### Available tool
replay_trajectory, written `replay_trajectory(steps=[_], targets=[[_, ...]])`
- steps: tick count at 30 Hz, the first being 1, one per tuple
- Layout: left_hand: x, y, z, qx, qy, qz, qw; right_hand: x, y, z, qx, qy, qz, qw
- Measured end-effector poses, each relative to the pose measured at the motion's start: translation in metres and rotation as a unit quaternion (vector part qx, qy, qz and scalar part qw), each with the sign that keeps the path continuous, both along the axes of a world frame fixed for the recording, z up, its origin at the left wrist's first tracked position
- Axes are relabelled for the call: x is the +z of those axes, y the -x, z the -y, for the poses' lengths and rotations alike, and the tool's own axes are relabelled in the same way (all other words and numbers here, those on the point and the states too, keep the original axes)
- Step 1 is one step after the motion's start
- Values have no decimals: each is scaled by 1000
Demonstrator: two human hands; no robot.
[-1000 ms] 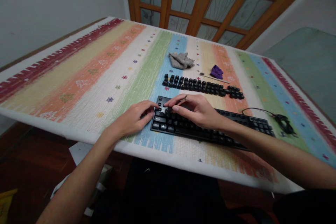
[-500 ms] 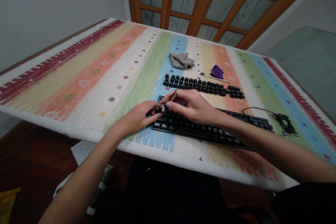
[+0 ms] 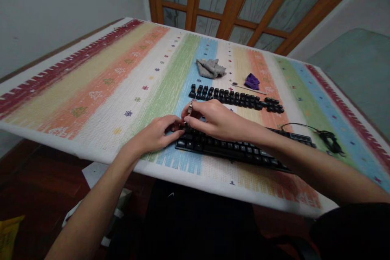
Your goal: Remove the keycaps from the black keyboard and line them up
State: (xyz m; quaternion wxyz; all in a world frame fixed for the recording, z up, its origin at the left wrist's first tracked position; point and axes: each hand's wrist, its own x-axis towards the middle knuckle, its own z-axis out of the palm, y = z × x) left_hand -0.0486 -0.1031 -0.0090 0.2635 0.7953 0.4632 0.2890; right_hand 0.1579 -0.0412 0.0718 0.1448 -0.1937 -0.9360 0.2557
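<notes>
Fingers of the left hand point(image 3: 157, 135) curl at the left end of the keyboard point(image 3: 233, 151), their grip unclear; beside them, the right hand point(image 3: 215, 122) pinches a small metal tool point(image 3: 190, 108). Lying on striped cloth point(image 3: 170, 77), the keyboard seems stiff, light, easiest held by its frame.

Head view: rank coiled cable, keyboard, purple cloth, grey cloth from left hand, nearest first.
From the left hand:
1. Keyboard: its left end is at the fingertips.
2. Grey cloth: ahead, to the right.
3. Purple cloth: ahead, farther right.
4. Coiled cable: far right, past the keyboard.
</notes>
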Motion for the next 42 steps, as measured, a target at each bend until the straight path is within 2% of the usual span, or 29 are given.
replay_trajectory(steps=[10, 21, 26, 31, 35, 37, 42], targets=[[5, 6, 5, -17, -18, -16, 1000, -4, -2, 5, -19, -3, 21, 1000], [-5, 4, 3, -12, -41, -23, 999, -12, 0, -3, -26, -10, 34, 999], [-7, 4, 1, -15, -38, -21, 999, -15, 2, -10, -40, 58, 7, 998], [-8, 5, 0, -21, -35, -25, 999, -16, 4, -12, -73, 93, 9, 993], [-8, 5, 0, -17, -28, -27, 999, -16, 11, -20, -124, 204, -26, 971], [-6, 4, 1, -11, -23, -27, 999, -17, 14, -26, -137, 235, -40, 961], [0, 1, 3, 4, -2, -20, 1000, -22, 11, -33, -112, 303, -57, 945]])
